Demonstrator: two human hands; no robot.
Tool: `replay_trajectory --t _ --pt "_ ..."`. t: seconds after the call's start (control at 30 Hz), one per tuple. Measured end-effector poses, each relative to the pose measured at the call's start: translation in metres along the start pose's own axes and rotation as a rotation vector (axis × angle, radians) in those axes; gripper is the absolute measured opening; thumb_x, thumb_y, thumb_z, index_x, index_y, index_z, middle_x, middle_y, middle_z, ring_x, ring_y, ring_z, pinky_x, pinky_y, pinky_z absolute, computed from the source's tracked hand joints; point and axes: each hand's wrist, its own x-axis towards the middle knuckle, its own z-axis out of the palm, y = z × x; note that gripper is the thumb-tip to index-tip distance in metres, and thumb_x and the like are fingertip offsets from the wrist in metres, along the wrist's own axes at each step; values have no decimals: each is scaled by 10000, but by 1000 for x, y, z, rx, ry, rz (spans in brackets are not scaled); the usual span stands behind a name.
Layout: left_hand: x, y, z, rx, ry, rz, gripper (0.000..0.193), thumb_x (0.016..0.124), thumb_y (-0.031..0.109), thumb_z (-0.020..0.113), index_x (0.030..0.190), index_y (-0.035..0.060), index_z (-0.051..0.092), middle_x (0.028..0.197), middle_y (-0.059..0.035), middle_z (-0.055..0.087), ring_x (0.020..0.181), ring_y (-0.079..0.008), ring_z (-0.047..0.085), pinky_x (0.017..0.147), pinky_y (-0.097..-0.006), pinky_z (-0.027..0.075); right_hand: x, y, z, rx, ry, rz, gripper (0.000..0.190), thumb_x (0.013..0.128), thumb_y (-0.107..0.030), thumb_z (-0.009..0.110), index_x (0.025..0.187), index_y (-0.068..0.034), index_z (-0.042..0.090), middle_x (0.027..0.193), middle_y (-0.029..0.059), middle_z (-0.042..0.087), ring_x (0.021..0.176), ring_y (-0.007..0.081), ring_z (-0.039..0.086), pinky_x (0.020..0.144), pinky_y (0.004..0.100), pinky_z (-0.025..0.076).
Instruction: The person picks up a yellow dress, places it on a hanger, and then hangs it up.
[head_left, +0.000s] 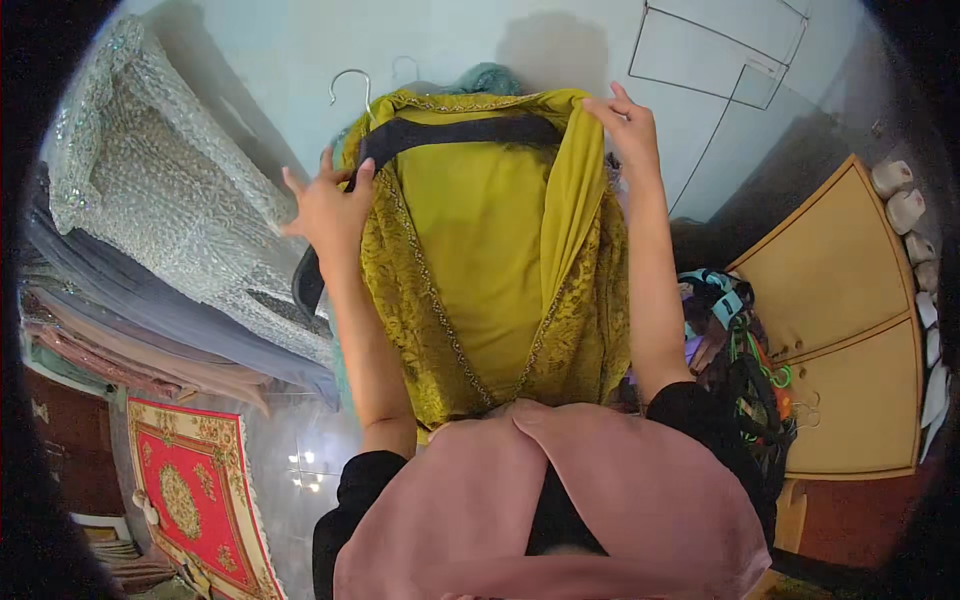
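Observation:
In front of me is a yellow-green lace garment (480, 225) with a smooth lining and a beaded trim along its neckline, which gapes wide. A black clothes hanger (465, 131) lies across the inside of its top, and a metal hook (351, 73) rises at the left. My left hand (330, 206) grips the hanger's left end, thumb in front and some fingers spread. With thumb and fingertips, my right hand (630, 127) pinches the fabric at the upper right shoulder. The hanger's right end meets the folded cloth there.
Left hang a silver sequined garment (172, 172) and several long dresses (142, 300). Teal fabric (487, 79) shows behind the green garment. A wire frame (712, 56) is on the wall. Right are bundled straps and hangers (739, 352) and a wooden cabinet (832, 300). A red patterned rug (191, 487) lies lower left.

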Motion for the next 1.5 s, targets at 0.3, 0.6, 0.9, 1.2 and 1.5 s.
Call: replay_trajectory --t 0.3,0.6,0.9,1.2,1.5 --pt "8 67 39 -60 49 59 471 748 487 606 1048 129 661 1075 -47 639 1345 -335 228 898 -764 137 -5 -9 23 -318 -19 -200 299 688 -394 738 809 -121 720 1375 142 409 1316 373 284 1022 583 192" --pt "18 65 40 1 27 157 355 762 476 596 944 192 707 1143 -17 615 1349 -345 214 887 -776 90 -22 -12 54 -401 -82 -298 186 719 -366 720 732 -180 722 1416 96 365 1341 388 204 973 710 61" --pt "40 51 29 -55 -233 152 388 775 494 595 984 183 694 1193 26 589 1352 -315 216 923 -764 72 -10 -25 58 -406 -8 -394 215 718 -363 719 727 -149 717 1427 82 351 1342 385 197 979 693 51" --pt "43 66 57 -103 -145 236 398 733 478 644 1018 205 692 1218 14 571 1354 -329 187 918 -763 68 -21 -26 80 -774 -348 -430 344 712 -485 684 798 -155 730 1419 102 356 1343 369 214 973 712 73" --pt "39 50 61 -281 -104 431 330 693 446 716 936 223 717 1422 -14 368 1354 -420 99 957 -728 74 25 -5 106 -624 -576 -379 614 678 -609 664 1091 -155 656 1472 128 239 1375 361 107 965 715 20"
